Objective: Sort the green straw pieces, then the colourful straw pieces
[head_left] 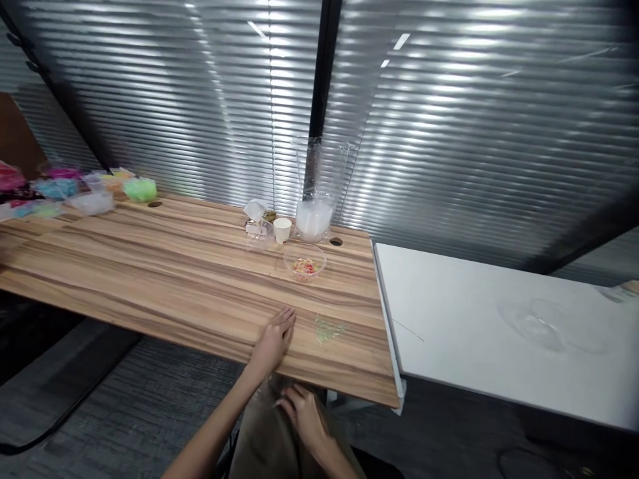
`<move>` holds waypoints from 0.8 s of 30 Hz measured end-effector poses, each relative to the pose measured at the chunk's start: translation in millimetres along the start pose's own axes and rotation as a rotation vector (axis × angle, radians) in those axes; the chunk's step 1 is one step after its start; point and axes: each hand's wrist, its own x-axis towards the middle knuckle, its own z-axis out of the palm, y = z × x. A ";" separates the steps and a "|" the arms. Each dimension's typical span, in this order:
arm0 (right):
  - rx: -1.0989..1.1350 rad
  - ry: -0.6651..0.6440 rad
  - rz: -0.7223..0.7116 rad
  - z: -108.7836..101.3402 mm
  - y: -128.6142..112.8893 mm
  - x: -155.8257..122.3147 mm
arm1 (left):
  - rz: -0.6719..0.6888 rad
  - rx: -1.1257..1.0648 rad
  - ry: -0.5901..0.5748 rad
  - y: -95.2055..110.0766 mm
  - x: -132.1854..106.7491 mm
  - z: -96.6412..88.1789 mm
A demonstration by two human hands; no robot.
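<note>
My left hand [273, 340] lies flat on the wooden table [150, 266] near its front edge, fingers stretched out and holding nothing. A small pile of pale green bits [328, 328] rests on the wood just to its right. Below the table edge, my right hand [302, 414] sits over my lap with fingers curled; whether they hold anything is unclear. Farther back stands a clear bowl [305, 261] with red, orange and green pieces inside. Behind it are a small white paper cup [282, 230], a clear lidded container [259, 233] and a tall clear bag [319, 193] with white filling.
A white table [499, 332] adjoins on the right, with a clear plastic tray [542, 326] on it. Bags of coloured material [74, 189] crowd the far left of the wooden table. Window blinds run behind. A dark cable crosses the carpet at lower left.
</note>
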 end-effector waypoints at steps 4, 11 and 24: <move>-0.055 -0.018 -0.026 -5.7 -1.9 0.3 | -0.008 0.034 0.047 5.8 -11.0 2.6; -0.110 -0.025 -0.037 -3.5 5.8 2.3 | -0.011 0.140 0.140 21.4 -31.8 7.3; -0.117 0.014 -0.120 3.0 17.7 -2.5 | 0.056 0.269 0.242 30.4 -37.8 9.7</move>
